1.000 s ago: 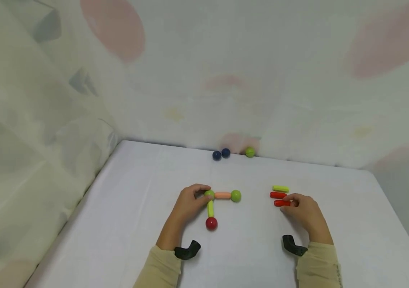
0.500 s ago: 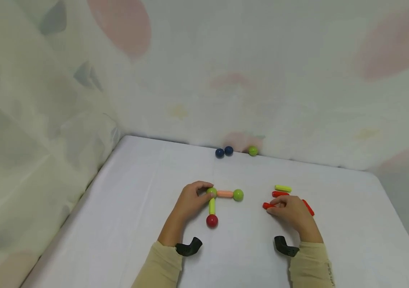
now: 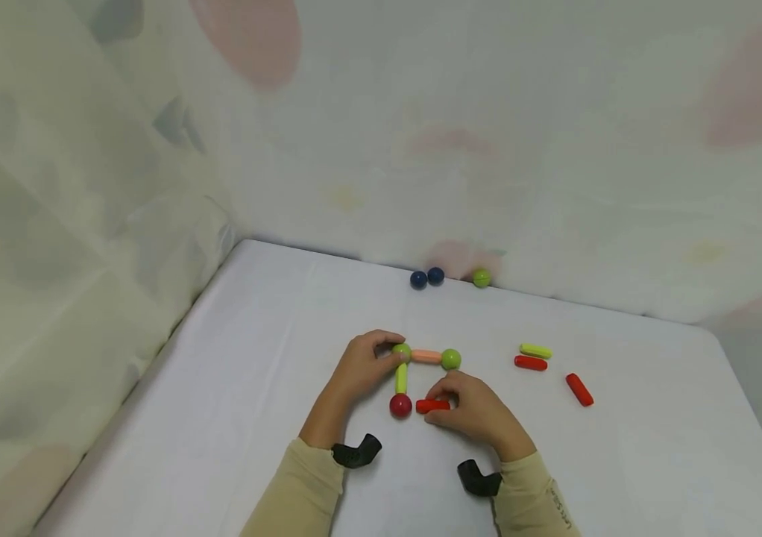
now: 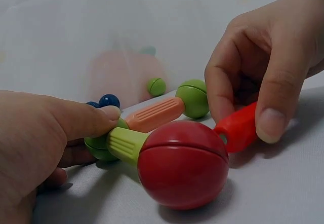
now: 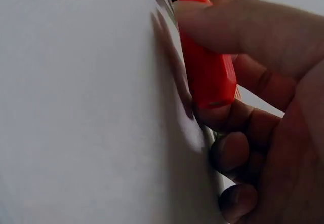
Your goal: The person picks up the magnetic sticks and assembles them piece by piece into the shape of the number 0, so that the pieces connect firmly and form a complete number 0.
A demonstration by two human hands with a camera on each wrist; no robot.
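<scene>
A red rod (image 3: 432,406) is pinched in the right hand (image 3: 475,414), its long axis running left-right, one end at the red ball (image 3: 400,405). The corner green ball (image 3: 402,352) is pinched by the left hand (image 3: 361,369).

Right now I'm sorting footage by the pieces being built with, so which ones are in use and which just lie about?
In use: red stick pinched by right hand; red ball; green corner ball held by left hand.

Lying about: two navy balls, far green ball, loose sticks.
</scene>
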